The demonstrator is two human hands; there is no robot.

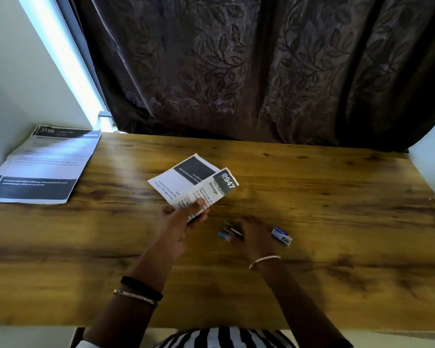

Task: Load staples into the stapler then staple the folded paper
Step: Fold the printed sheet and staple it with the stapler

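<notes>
My left hand pinches the near corner of the folded printed paper and holds it just above the middle of the wooden table. My right hand is blurred and lies over a small blue stapler, whose blue ends and metal strip poke out on the hand's left side. Whether the fingers grip the stapler is unclear. A small blue and white staple box lies on the table just right of that hand.
A stack of printed sheets lies at the table's far left corner. A dark patterned curtain hangs behind the table's far edge. White walls stand on both sides.
</notes>
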